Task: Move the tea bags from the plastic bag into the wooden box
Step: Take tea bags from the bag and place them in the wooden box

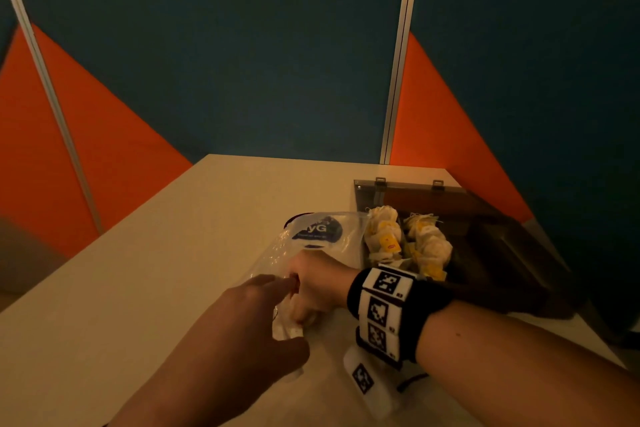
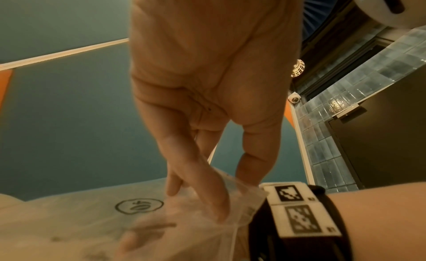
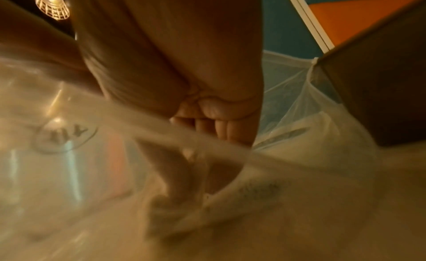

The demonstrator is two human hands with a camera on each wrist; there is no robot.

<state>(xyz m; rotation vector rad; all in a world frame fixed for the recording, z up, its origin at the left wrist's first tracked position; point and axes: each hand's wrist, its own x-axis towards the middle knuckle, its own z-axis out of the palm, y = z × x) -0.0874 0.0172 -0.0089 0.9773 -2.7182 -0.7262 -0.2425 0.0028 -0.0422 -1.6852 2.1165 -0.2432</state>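
The plastic bag (image 1: pixel 311 246) lies on the pale table (image 1: pixel 173 253), its far end with a dark blue printed label (image 1: pixel 317 230) pointing away from the person and its right edge touching the near-left corner of the wooden box (image 1: pixel 491 236); the box stands at the table's far right corner, its hinged lid (image 1: pixel 408 189) open and tilted back toward the blue and orange partition wall (image 1: pixel 242 62); two heaps of tea bags (image 1: pixel 405 239) with yellow tags already sit in its left compartments, while the compartments to the right are too dark to read. The right hand (image 1: pixel 317 284) is pushed into the bag's mouth, fingers curled down inside the plastic; in the right wrist view its fingers (image 3: pixel 175 175) close on a pale bunched tea bag (image 3: pixel 170 208) at the bottom, though motion blur makes the grip less than certain; a black wristband with printed markers (image 1: pixel 384 308) circles that wrist. The left hand (image 1: pixel 239 322) comes in from the near side; in the left wrist view its fingers (image 2: pixel 214 195) lie nearly straight against the rim of the plastic, thumb apart from them, propping the mouth open rather than clearly pinching it. The two hands touch or nearly touch at the opening. The table's left half is bare out to its left edge, and the stretch between the bag and the far edge is also free; to the right the box runs close to the table's right edge, leaving little margin there.
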